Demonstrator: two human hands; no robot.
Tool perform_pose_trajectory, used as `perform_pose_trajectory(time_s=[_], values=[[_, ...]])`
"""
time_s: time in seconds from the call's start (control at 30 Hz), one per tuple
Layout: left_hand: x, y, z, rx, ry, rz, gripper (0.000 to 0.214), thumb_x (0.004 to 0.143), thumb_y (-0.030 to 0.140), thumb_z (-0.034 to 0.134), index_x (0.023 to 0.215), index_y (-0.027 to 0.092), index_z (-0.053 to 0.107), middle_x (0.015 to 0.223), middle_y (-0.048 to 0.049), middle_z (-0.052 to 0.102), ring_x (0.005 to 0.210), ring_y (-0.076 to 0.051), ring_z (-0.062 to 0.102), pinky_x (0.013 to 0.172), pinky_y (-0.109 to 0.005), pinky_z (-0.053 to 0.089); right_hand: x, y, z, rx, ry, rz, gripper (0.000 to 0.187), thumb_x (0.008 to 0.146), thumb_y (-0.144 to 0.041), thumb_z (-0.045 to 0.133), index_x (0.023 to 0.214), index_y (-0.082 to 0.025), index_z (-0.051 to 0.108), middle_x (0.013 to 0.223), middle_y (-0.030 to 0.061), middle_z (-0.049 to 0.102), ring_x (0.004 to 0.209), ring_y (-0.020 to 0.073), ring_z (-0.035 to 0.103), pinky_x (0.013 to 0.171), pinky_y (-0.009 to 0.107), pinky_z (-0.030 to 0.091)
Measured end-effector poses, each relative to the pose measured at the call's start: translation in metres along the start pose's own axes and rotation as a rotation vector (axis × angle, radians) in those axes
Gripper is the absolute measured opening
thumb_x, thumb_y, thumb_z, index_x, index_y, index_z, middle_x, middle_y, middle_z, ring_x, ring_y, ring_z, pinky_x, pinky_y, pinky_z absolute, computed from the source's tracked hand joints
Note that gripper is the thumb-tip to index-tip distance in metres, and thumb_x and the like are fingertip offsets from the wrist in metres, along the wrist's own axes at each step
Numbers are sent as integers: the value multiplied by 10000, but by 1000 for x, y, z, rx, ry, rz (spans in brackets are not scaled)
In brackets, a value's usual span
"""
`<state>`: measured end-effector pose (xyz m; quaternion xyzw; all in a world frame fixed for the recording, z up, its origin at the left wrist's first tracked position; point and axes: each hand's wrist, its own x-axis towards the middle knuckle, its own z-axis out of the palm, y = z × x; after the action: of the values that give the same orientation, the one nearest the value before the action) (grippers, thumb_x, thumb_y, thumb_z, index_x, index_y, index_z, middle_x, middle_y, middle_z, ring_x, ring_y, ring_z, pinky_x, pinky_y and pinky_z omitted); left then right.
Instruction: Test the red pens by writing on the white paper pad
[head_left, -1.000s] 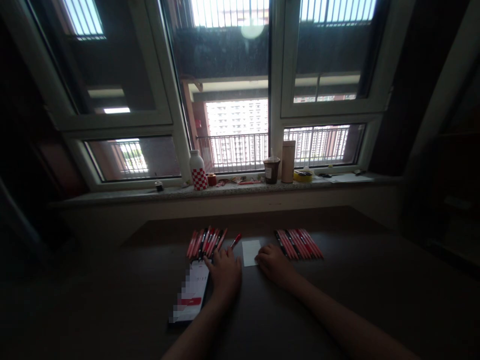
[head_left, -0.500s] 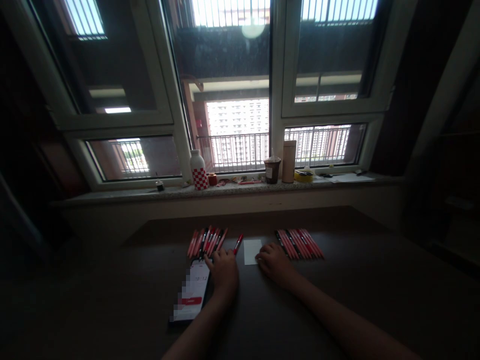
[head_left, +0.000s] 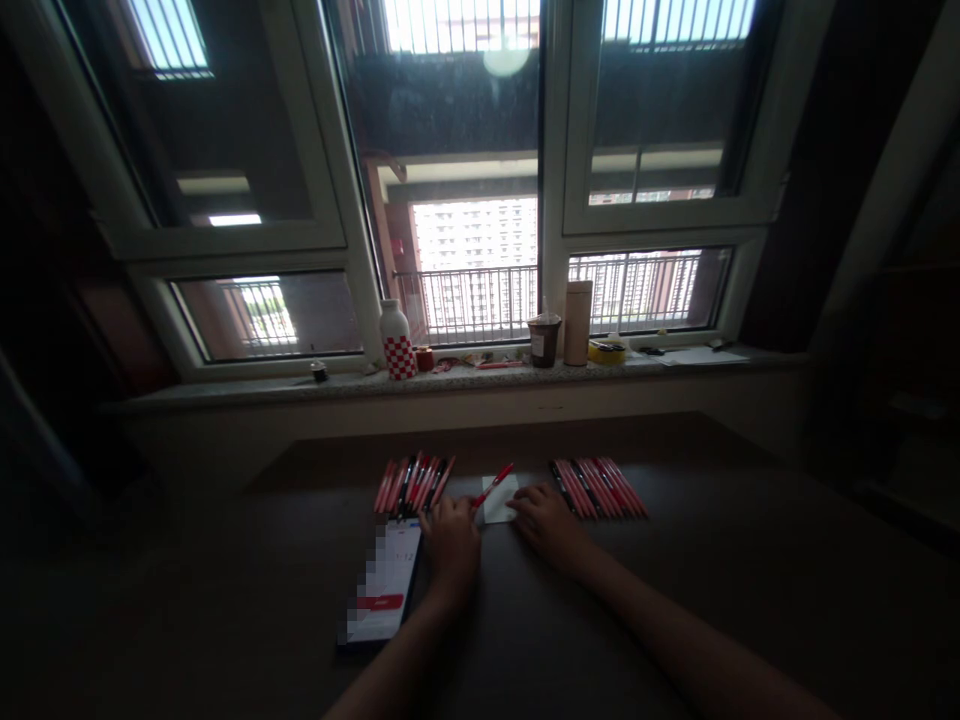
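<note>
My left hand (head_left: 450,540) is closed around a red pen (head_left: 491,486), whose tip slants up and right over a small white paper slip (head_left: 501,503). My right hand (head_left: 546,520) rests fingers-down on the dark table, touching the slip's right edge, fingers curled. A row of several red and black pens (head_left: 412,482) lies just beyond my left hand. A second row of several pens (head_left: 598,487) lies to the right of my right hand. A phone (head_left: 384,583) with a lit screen lies left of my left wrist.
The dark table (head_left: 675,580) ends at a stone window sill (head_left: 337,385) holding a red-checked bottle (head_left: 396,342), a drink cup (head_left: 543,340), a tall flask (head_left: 577,322), a tape roll (head_left: 606,351) and papers (head_left: 701,355). Large windows rise behind.
My left hand has swung the red pen from pointing away beside the left row to slanting right over the white slip. My right hand shifted slightly toward the slip.
</note>
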<state>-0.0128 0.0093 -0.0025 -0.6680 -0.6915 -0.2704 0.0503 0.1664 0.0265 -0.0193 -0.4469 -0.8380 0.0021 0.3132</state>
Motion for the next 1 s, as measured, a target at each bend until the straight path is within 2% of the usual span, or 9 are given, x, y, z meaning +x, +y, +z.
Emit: perform_pose_trajectory(time_s=[0.13,0.27,0.4,0.63,0.77,0.9,1.0], values=[[0,0,1,-97,-46,0,313,889,187,377,1019,239,656,996,-64,597,1013,-224,514,976,-424,280,1,1,-1,20,89,-2,319,861,-120,511,1151,-216,603,1169,75,582,1098,227,472,949,387,415],[1,1,0,-177,-90,26,298,874,171,397,977,247,666,978,-47,603,1013,-216,510,979,-414,269,2,2,-2,14,157,6,340,863,-120,512,1171,-235,598,1207,80,560,1144,240,442,975,404,400],[1,3,-3,-247,-145,71,283,876,193,409,936,257,678,966,-31,609,1027,-203,515,997,-404,258,2,3,0,-32,123,26,343,862,-170,565,1189,-267,602,1216,67,570,1144,258,427,979,421,376],[0,5,-2,-255,-143,114,247,875,267,442,963,272,673,993,-26,627,1044,-205,508,1003,-405,285,2,4,2,-61,37,72,187,891,-206,549,1017,-254,677,969,50,627,1011,231,479,900,369,365],[-2,5,2,-173,-98,125,292,876,320,447,1099,242,618,1141,-58,620,1141,-232,462,1066,-477,220,3,2,-1,-83,59,142,193,861,-138,555,977,-225,682,960,66,608,998,230,476,874,350,356],[-5,4,6,-89,-145,151,375,875,367,445,1214,241,543,1240,-78,600,1238,-269,400,1086,-620,101,2,1,-5,-110,97,204,205,836,-102,546,926,-221,686,950,72,596,989,240,464,871,357,341],[-7,3,9,-46,-178,167,419,875,421,430,1244,248,525,1283,-87,578,1286,-295,357,1064,-691,68,1,0,-7,-133,117,224,209,814,-81,546,885,-220,684,939,69,588,981,241,458,880,365,326]])
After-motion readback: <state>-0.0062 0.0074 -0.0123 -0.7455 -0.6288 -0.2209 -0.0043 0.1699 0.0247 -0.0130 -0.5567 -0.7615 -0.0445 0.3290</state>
